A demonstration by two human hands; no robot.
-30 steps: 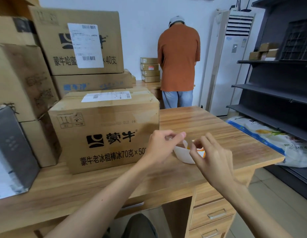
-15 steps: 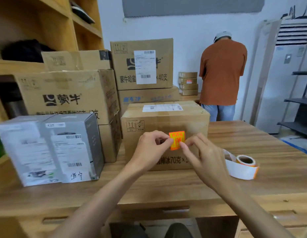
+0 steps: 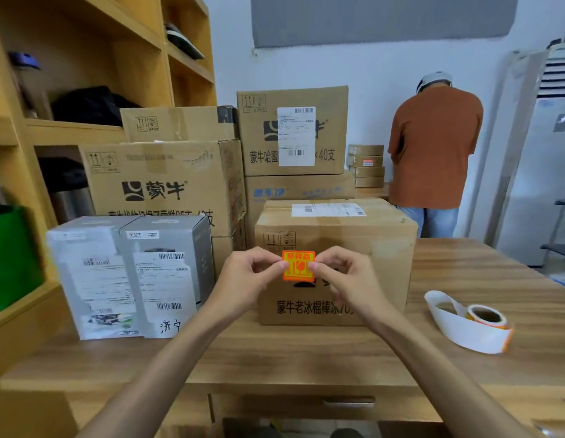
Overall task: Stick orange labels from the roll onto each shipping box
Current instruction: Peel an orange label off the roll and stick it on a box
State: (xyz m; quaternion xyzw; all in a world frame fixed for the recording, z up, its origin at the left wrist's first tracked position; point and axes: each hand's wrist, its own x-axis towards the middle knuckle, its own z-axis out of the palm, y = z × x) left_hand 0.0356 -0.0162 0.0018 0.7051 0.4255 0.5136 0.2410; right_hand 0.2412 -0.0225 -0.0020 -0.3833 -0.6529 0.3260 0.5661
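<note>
Both forearms reach up from the bottom of the frame and meet at centre. The left hand (image 3: 243, 273) and right hand (image 3: 344, 276) each pinch 1 side edge of the orange label (image 3: 298, 266), held flat before the front face of the cardboard box (image 3: 369, 248). The label roll (image 3: 486, 317) lies on the table (image 3: 306, 352), lower right.

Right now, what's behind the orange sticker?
The front of a brown box with black print. The sticker, pinched by the left hand and right hand, hides part of that print.
</note>
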